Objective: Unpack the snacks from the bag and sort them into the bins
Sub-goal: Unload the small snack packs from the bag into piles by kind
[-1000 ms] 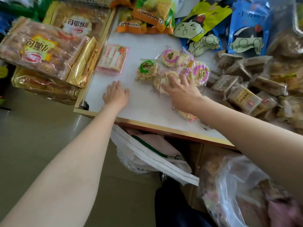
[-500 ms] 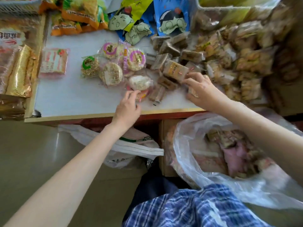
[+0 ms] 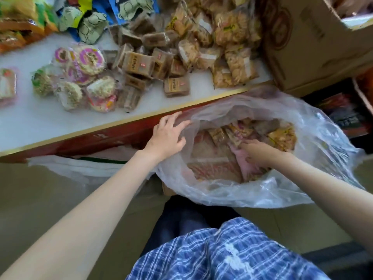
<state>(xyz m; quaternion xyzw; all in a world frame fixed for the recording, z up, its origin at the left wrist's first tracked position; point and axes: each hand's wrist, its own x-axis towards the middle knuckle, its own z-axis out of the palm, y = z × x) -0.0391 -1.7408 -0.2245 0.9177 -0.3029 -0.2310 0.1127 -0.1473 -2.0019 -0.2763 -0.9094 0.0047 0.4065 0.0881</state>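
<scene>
The clear plastic bag (image 3: 262, 190) sits open below the counter's (image 3: 30, 126) front edge, at about 4 o'clock from the frame's centre, with its mouth facing up and a jumble of wrapped snacks (image 3: 220, 156) showing inside. The left hand (image 3: 168, 136) lies at the bag's 9 o'clock rim, its fingers spread and fairly straight against the thin plastic; whether that grip is pinching the film or only pressing on it cannot be told. The right hand (image 3: 260, 153) is down inside the bag, at roughly 3 o'clock from the left hand, fingers curled among the packets; motion blur hides whether its grip has closed on 1 of them. On the counter, at 12 o'clock from the left hand, lies a heap of brown square packets (image 3: 141, 64), 1 of them apart nearer the edge. At 10 o'clock from the left hand sits a cluster of round puffed cakes (image 3: 84, 77) in clear wrappers, some with pink rings on the label. At 1 o'clock from the left hand is a pile of pale crinkled snack packs (image 3: 228, 57), touching the brown packets. A cardboard box (image 3: 310, 41) stands at 2 o'clock, against that pile. Cartoon-printed pouches (image 3: 88, 23) lie at the counter's far side, at 11 o'clock. A blue plaid garment (image 3: 232, 253) fills the view at 6 o'clock.
</scene>
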